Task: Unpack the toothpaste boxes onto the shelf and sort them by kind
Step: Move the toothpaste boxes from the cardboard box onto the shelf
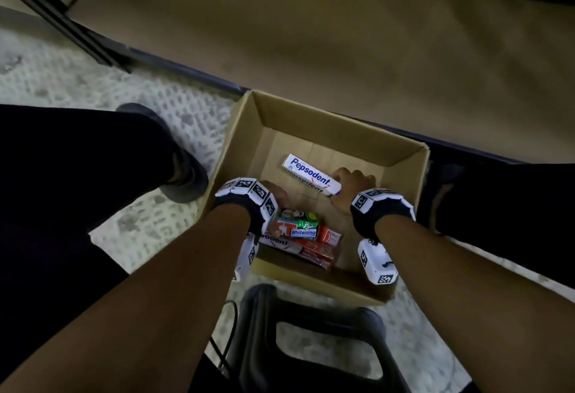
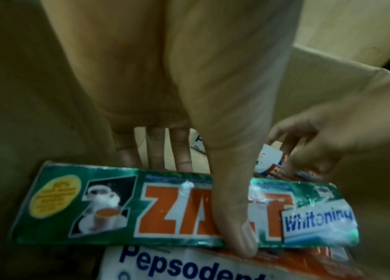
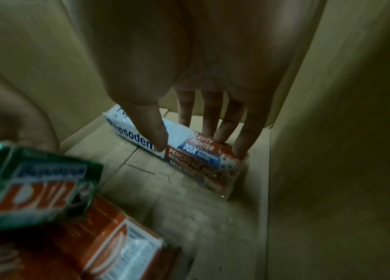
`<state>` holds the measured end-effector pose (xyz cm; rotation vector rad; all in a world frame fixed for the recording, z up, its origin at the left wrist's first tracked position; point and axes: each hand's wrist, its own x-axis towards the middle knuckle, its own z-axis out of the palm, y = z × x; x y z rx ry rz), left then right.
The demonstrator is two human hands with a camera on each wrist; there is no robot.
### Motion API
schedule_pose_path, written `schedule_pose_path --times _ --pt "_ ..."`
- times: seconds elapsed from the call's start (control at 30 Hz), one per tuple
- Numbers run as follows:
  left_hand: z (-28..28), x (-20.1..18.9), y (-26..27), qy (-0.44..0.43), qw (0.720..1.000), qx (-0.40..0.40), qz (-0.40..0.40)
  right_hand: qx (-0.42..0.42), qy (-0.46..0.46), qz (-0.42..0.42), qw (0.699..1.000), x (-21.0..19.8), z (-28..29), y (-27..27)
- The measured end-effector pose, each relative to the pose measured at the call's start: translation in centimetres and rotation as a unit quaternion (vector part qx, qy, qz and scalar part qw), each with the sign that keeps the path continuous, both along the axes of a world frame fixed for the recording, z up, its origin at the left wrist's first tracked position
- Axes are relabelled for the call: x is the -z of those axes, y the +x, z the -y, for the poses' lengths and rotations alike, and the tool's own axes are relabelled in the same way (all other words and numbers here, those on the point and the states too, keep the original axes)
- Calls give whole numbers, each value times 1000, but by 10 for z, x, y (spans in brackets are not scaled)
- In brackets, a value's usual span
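An open cardboard carton [image 1: 342,131] stands on the floor and both my hands are inside it. My right hand [image 1: 348,184] grips the right end of a white Pepsodent box [image 1: 306,171] lying on the carton bottom. In the right wrist view my thumb [image 3: 155,132] is on the near side of the Pepsodent box [image 3: 189,151] and my fingers on its far side. My left hand [image 1: 277,196] pinches a green Zact Whitening box [image 1: 300,226]; my thumb [image 2: 232,208] lies across its front [image 2: 108,208]. Under it lies a white and orange Pepsodent box [image 2: 189,265].
A black stool [image 1: 311,330] sits just in front of the carton. My dark-clothed legs flank it, with a shoe [image 1: 183,171] to the left. Beyond the carton a brown surface [image 1: 342,34] with a dark edge runs across. The floor [image 1: 93,81] is patterned grey.
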<state>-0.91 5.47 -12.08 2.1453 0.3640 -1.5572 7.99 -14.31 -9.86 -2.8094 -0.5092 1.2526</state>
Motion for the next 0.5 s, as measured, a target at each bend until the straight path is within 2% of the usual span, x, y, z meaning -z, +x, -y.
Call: schedule_pose_path --times 0.03,0.07,0.17,0.2,0.27,0.5 --pt "0 -8 2 7 999 -28 -15 -3 3 11 1000 3 1 -3" --pt "0 -13 3 6 1000 -23 9 -7 2 27 1000 6 1 -5" --pt "4 -30 5 -4 996 -71 44 -24 -12 57 998 10 1 -11" --pt "0 -24 5 -32 997 -43 49 -23 -12 55 998 11 0 -11" --pt "-9 -21 2 -40 998 -40 30 -1 4 37 999 13 -2 -12" --pt "-3 -22 -6 -38 985 -152 77 44 30 -21 998 14 -5 -8"
